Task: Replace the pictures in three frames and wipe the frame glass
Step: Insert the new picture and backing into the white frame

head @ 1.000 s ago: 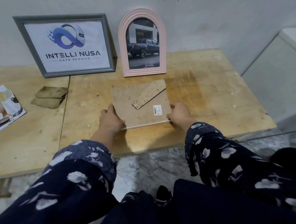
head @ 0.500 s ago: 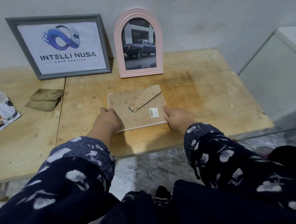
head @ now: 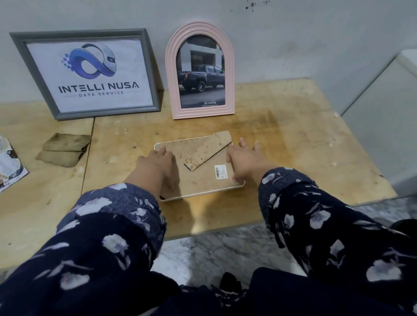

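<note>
Now my left hand (head: 157, 161) and right hand (head: 241, 159) lie spread-fingered on the face-down frame (head: 204, 180) near the table (head: 287, 138) edge, so careless pressing could crack its glass or slide it off.

We are in a plain, makeshift work corner rather than a tidy office or shop: a low bench (head: 286, 133) of bare, stained plywood sheets stands against a scuffed grey wall (head: 292, 30), with marbled stone floor (head: 208, 250) under its front edge. Two picture frames lean on that wall, a grey one (head: 87, 72) with a company logo and a pink arched one (head: 201, 70) with a truck photo. Folded dirty rags (head: 64, 149) and loose printed pictures (head: 0, 163) lie to the left.
</note>
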Motion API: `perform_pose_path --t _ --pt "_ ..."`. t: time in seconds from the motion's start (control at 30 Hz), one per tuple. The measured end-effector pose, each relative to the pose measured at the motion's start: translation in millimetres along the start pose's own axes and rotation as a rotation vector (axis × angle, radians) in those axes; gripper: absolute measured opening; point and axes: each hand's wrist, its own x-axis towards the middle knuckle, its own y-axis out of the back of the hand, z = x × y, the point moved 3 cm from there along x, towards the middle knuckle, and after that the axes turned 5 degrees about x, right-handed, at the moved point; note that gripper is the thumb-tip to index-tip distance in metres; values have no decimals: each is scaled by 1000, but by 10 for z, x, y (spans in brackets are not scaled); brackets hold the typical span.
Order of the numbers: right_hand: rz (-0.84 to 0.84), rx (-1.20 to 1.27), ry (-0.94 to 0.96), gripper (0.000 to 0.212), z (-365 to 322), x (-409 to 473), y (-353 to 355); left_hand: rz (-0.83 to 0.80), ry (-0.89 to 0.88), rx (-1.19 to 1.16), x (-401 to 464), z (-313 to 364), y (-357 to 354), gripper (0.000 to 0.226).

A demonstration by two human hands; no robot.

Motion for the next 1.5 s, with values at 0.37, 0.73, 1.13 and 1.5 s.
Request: perform_pose_path --t 0.37,0.73,1.13,1.5 --pt "-130 60 -43 100 79 173 -4 30 25 108 -14 -11 153 100" --pt "-109 118 -29 106 133 215 -14 17 40 87 21 68 208 108" --pt "-237 -86 117 115 -106 332 66 21 -86 126 183 102 172 133" --pt "-252 -119 112 101 -94 344 173 19 -23 112 232 165 213 121"
